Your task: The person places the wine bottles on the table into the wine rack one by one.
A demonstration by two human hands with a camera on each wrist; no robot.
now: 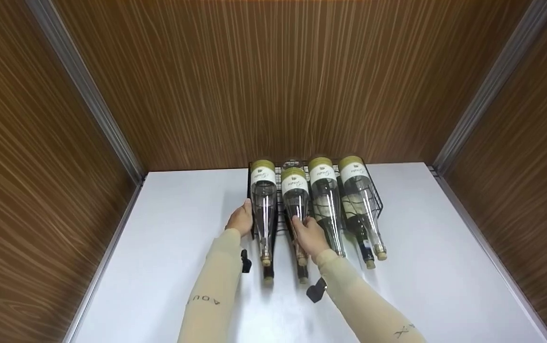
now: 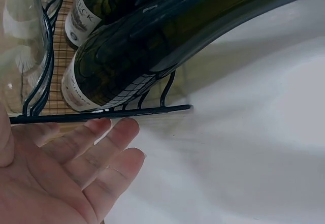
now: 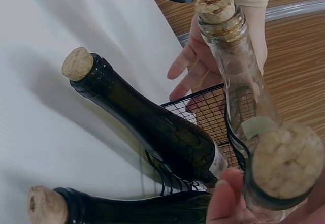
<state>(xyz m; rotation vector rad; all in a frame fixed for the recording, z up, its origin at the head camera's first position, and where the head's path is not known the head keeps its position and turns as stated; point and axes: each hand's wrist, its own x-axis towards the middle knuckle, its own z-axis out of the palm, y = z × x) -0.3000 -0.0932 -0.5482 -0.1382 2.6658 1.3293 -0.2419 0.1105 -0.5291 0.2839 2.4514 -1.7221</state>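
Observation:
A black wire rack [image 1: 377, 202] holds corked wine bottles in two layers, necks pointing toward me. My right hand [image 1: 311, 236] grips the second upper bottle from the left [image 1: 296, 200], a clear one with a white label and a gold-green base band. Its cork [image 3: 287, 158] faces the right wrist camera. At the rack's left side is my left hand [image 1: 241, 218], its fingers extended along the outer wire [image 2: 152, 112] beside a dark green lower bottle [image 2: 127, 56]. The leftmost upper bottle [image 1: 264, 190] lies just right of that hand.
Two more clear bottles lie on the upper right, the third [image 1: 325, 190] and the fourth [image 1: 357, 183]. Dark bottles rest beneath, one neck [image 1: 365, 247] protruding at right. The rack stands on a white table [image 1: 168, 267] against a wood-grain panel [image 1: 273, 85].

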